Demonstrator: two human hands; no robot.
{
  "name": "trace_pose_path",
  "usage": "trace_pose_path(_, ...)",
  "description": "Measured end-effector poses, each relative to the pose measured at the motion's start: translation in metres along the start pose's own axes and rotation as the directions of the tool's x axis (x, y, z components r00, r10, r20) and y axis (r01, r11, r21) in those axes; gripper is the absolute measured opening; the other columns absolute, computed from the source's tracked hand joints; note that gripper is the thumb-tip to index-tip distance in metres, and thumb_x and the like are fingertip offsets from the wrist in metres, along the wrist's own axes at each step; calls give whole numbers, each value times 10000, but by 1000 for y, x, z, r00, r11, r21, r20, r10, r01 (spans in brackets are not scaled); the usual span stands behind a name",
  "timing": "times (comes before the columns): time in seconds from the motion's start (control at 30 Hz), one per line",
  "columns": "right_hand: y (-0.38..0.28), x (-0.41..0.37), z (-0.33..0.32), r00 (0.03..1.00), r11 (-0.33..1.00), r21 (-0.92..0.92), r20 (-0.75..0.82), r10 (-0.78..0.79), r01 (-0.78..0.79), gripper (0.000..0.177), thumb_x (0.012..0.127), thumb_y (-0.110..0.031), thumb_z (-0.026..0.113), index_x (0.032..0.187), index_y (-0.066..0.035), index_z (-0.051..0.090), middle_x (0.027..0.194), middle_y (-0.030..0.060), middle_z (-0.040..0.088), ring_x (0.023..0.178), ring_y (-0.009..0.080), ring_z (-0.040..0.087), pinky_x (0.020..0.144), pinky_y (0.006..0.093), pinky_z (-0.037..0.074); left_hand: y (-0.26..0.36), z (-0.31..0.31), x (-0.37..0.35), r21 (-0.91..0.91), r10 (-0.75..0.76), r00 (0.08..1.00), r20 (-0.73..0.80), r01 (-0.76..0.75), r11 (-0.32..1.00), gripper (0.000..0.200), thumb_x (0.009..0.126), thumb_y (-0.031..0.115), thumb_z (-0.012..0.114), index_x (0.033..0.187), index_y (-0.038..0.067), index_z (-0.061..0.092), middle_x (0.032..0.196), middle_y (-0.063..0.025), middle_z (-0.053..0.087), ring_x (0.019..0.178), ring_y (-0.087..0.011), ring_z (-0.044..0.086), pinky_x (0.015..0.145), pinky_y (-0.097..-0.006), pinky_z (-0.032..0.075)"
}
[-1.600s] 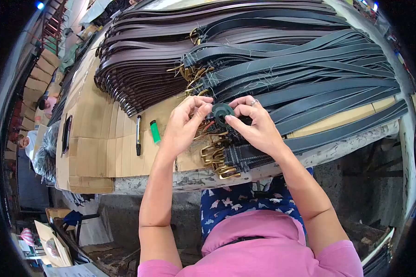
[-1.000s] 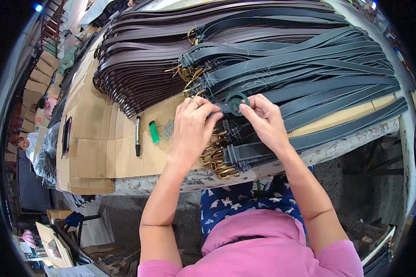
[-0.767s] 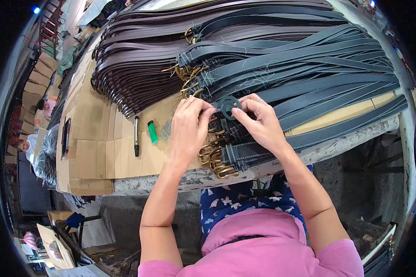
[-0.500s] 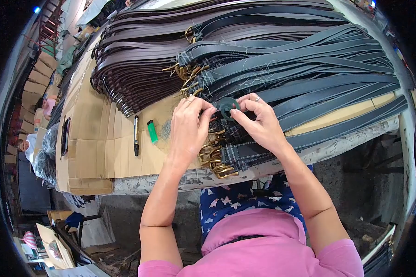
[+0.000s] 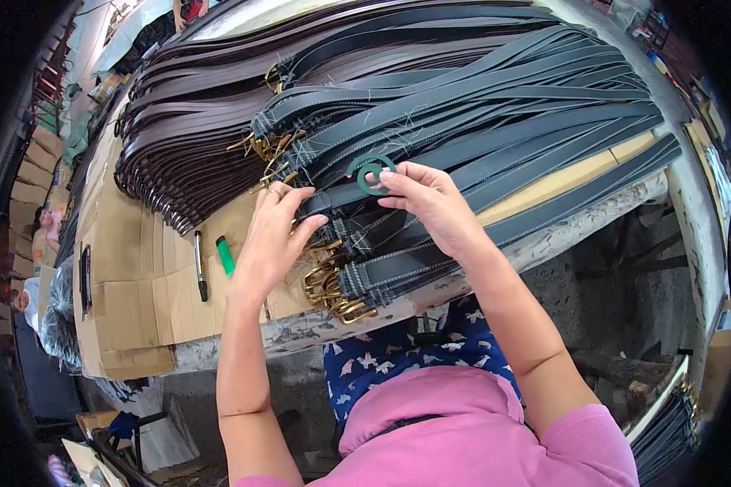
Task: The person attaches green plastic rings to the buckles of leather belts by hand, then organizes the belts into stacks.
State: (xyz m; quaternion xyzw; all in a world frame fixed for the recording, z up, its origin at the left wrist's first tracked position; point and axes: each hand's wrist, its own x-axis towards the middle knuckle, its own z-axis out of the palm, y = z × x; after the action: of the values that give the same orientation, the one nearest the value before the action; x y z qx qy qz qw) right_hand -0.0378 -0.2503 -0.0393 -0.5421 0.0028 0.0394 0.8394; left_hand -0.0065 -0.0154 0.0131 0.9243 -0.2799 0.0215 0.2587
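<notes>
Between the thumb and fingers of my right hand [image 5: 426,195] is a dark green, flat, ring-like piece [image 5: 362,180] with curved bands, held above the belts. My left hand [image 5: 274,231] is at the buckle end of a black belt [image 5: 337,197], thumb and forefinger at its two edges. Brass buckles [image 5: 333,292] hang from the ends of the black belts nearest me. White stitching runs along these belts, and loose pale threads [image 5: 402,134] lie over the pile.
Dark brown belts [image 5: 195,122] are stacked at the back left. On the cardboard [image 5: 130,276] lie a marker pen [image 5: 200,266] and a green lighter [image 5: 224,256]. The padded table edge [image 5: 430,300] runs in front of me. Other people are at the far left.
My hands have drawn apart. The green piece has stayed in my right hand, while my left hand has moved left to the belt's buckle end. The view has shifted slightly.
</notes>
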Motion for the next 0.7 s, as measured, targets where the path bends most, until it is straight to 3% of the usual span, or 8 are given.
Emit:
trace_pose_path(0.1,-10,-9,-4,998,995,84,-7,58,-58,146,945,-214,661,983,-73,669,1093,64,693,966,111,646,865,279,529,1,0,8,2,174,982,-80,-174,985,413,653,92,803,1011,-14,627,1019,-153,549,1031,-342,525,906,-417,431)
trace_pose_path(0.23,-30,-25,5,998,991,134,-58,33,-25,390,944,-274,670,1287,-94,627,1097,-19,676,1078,73,592,950,295,445,34,-2,7,257,227,974,-16,-215,942,389,615,-29,746,907,35,497,1002,-158,526,1011,-372,516,921,-449,412)
trace_pose_path(0.37,-45,-18,-23,976,983,150,-205,-73,105,141,946,-288,670,977,-152,686,980,-72,655,914,32,551,876,271,414,41,-5,-4,332,254,965,-67,-218,918,372,634,-79,683,935,26,491,930,-146,486,931,-374,504,838,-447,416)
trace_pose_path(0.43,-55,-15,-43,918,968,153,-376,-128,198,145,944,-272,670,902,-134,659,896,-66,620,829,39,541,777,245,430,47,-19,-13,302,55,998,-25,-45,952,369,628,-92,655,935,15,480,905,-149,506,931,-385,525,858,-411,427)
trace_pose_path(0.5,-65,-7,-77,864,939,167,-466,-193,300,154,940,-261,675,921,-109,664,877,-48,610,807,49,549,741,245,451,20,-28,-22,262,1,998,-59,15,965,387,616,-57,691,972,-6,548,932,-151,571,945,-367,564,867,-375,444)
trace_pose_path(0.57,-90,-4,-104,718,847,155,-619,-318,509,197,934,-212,670,1001,-28,653,949,41,620,776,148,573,715,304,513,21,-43,-39,159,-82,995,-53,89,983,476,668,-109,637,1119,-2,531,884,-131,522,896,-267,547,814,-377,424)
trace_pose_path(0.67,-139,-11,-143,560,759,79,-725,-401,646,131,921,-189,661,901,-60,660,882,20,633,735,112,517,654,288,455,8,-56,-55,111,-205,979,9,203,973,459,893,142,730,1306,41,558,1139,-175,623,1032,-283,592,957,-407,443)
trace_pose_path(0.7,-154,-14,-160,517,749,43,-750,-413,661,124,922,-175,653,917,-52,659,907,35,640,744,123,525,639,297,461,1,-60,-61,101,-114,993,-14,115,988,463,883,139,738,1298,34,563,1132,-173,627,1035,-291,593,946,-405,450)
